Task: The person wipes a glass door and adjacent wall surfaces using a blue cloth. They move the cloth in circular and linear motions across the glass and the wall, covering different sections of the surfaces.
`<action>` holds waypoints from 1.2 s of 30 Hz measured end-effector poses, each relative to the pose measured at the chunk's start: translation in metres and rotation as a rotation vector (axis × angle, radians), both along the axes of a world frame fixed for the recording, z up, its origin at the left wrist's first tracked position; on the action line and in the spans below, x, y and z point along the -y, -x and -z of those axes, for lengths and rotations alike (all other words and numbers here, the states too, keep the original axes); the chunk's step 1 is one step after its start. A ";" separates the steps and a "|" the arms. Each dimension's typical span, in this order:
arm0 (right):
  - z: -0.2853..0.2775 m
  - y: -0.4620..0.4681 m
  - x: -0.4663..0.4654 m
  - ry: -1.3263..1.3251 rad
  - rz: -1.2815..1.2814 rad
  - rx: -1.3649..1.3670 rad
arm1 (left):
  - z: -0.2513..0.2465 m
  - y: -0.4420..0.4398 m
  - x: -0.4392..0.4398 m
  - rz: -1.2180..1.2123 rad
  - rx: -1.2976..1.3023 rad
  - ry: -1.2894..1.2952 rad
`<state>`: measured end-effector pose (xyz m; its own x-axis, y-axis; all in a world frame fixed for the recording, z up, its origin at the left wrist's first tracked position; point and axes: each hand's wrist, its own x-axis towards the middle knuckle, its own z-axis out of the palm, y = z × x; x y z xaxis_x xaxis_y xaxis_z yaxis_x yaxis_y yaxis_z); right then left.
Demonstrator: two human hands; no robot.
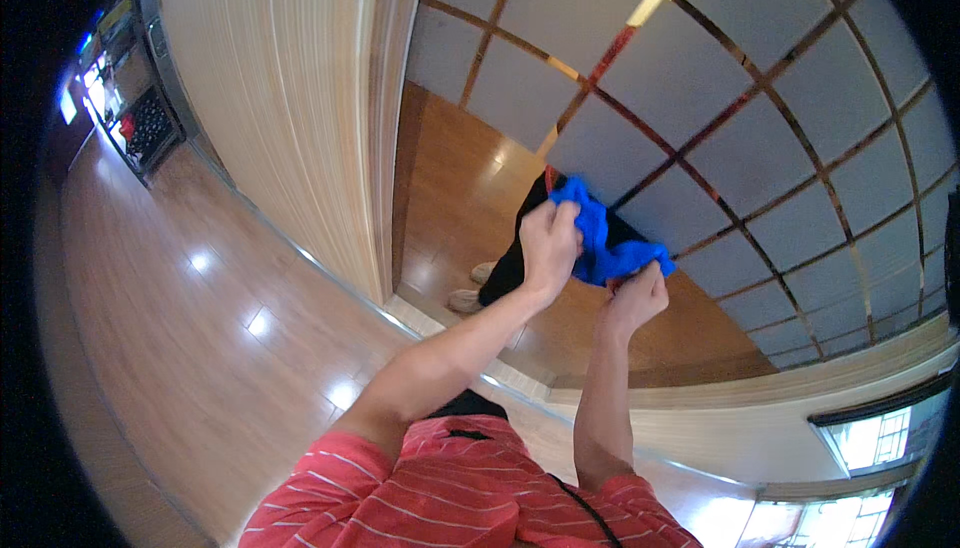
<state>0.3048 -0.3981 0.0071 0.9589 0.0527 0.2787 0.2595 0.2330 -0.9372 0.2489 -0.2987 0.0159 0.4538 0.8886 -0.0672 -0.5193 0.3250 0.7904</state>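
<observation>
A bright blue cloth is bunched and stretched between my two hands, out in front of my body. My left hand grips its left end in a closed fist, the thumb on top. Lower and to the right, my right hand pinches the other end between thumb and fingers. Just beyond the cloth stands a large mirror panel with grey frosted squares and reflective strips between them. It reflects dark trousers and light shoes. Whether the cloth touches the glass, I cannot tell.
Wood-grain panelling frames the mirror on the left, with a pale ledge along its base. Wood-look flooring stretches to the left. Dark furniture stands far left. Bright windows show at lower right.
</observation>
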 end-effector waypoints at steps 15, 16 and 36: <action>-0.006 0.054 -0.086 -0.085 -0.016 -0.032 | 0.015 0.045 -0.061 -0.005 -0.136 -0.025; -0.004 0.057 -0.092 -0.067 -0.073 -0.150 | 0.022 0.052 -0.067 -0.047 -0.197 -0.059; 0.004 0.120 -0.207 -0.113 -0.158 -0.037 | 0.004 0.100 -0.178 -0.253 -0.056 -0.239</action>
<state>0.1846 -0.1909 0.0029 0.9509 0.1736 0.2563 0.1777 0.3720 -0.9110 0.1493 -0.1207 0.0115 0.2183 0.9661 0.1381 -0.5132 -0.0067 0.8582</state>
